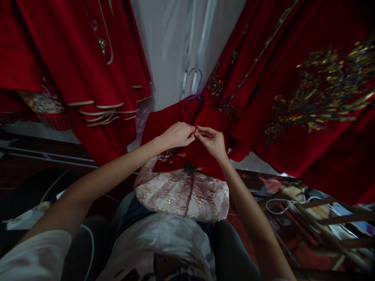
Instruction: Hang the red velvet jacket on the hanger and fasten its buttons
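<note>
A short red jacket [164,117] hangs in front of me on a purple hanger [200,80]. Just below its collar, a small beaded frog button [197,131] sits between my fingertips. My left hand [179,134] is closed in a pinch at the button's left side, knuckles up. From the right, my right hand [213,142] pinches the same button between thumb and index finger. More beaded fasteners [198,169] show lower on the jacket front. Under the jacket hem lies a pale pink and gold brocade skirt [181,193], spread over my lap.
Long red garments with cream trim [108,86] hang at the left. Others with gold sequin embroidery [325,89] hang at the right. Behind the hanger are pale cabinet doors [166,47]. A wooden rack [331,222] with white cables stands at the lower right.
</note>
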Tool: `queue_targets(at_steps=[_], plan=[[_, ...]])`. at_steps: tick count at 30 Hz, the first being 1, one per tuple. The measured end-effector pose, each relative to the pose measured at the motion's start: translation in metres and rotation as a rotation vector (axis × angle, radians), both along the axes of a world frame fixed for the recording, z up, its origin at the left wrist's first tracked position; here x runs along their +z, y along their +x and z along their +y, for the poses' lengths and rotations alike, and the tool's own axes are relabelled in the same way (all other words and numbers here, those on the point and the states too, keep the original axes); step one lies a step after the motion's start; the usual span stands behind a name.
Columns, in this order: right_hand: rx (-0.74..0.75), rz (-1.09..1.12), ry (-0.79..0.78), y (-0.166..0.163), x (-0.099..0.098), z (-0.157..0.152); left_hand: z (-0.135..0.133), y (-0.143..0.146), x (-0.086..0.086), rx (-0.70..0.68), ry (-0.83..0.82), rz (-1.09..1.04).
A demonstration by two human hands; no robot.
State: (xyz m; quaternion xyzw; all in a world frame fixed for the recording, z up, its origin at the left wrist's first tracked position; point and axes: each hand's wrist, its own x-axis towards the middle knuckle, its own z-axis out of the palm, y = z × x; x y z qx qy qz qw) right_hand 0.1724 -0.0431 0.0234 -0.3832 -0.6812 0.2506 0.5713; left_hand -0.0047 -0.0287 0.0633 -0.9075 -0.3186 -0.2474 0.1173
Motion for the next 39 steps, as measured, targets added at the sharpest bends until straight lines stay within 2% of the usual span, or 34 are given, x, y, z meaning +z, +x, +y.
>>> queue_targets(at_steps=[6,10,14,16,18,22,24,26,29,32,35,39], plan=[[0.022,0.019,-0.016,0.005,-0.005,0.012,0.012,-0.001,0.006,-0.059,-0.034,0.092],[0.028,0.015,-0.031,0.006,-0.002,0.020,0.019,0.002,0.012,-0.069,-0.022,0.178],[0.001,0.021,0.007,0.001,-0.001,0.027,0.022,0.008,0.004,-0.075,0.022,0.142],[0.005,0.045,0.043,-0.004,-0.007,0.026,0.023,0.009,-0.008,-0.085,-0.002,0.001],[0.028,0.065,0.066,-0.009,-0.018,0.021,0.022,0.010,-0.025,-0.087,-0.107,-0.225],[0.089,0.052,0.080,-0.014,-0.043,0.004,0.019,0.014,-0.060,-0.188,-0.590,-0.700],[0.078,0.067,0.073,-0.012,-0.048,-0.004,0.015,0.016,-0.072,-0.258,-0.827,-0.865],[0.049,0.068,0.055,-0.007,-0.046,-0.010,0.011,0.019,-0.076,-0.291,-0.964,-0.967],[0.020,-0.061,0.032,0.000,-0.036,-0.018,0.006,0.025,-0.077,-0.297,-0.956,-1.051],[0.005,-0.296,0.096,-0.002,-0.028,-0.028,0.002,0.034,-0.079,-0.331,-0.903,-1.128],[-0.036,-0.455,0.198,-0.008,-0.027,-0.035,0.000,0.044,-0.084,-0.407,-1.006,-1.263],[-0.212,-0.373,0.093,-0.001,-0.028,-0.031,-0.006,0.050,-0.087,-0.491,-1.207,-1.443]])
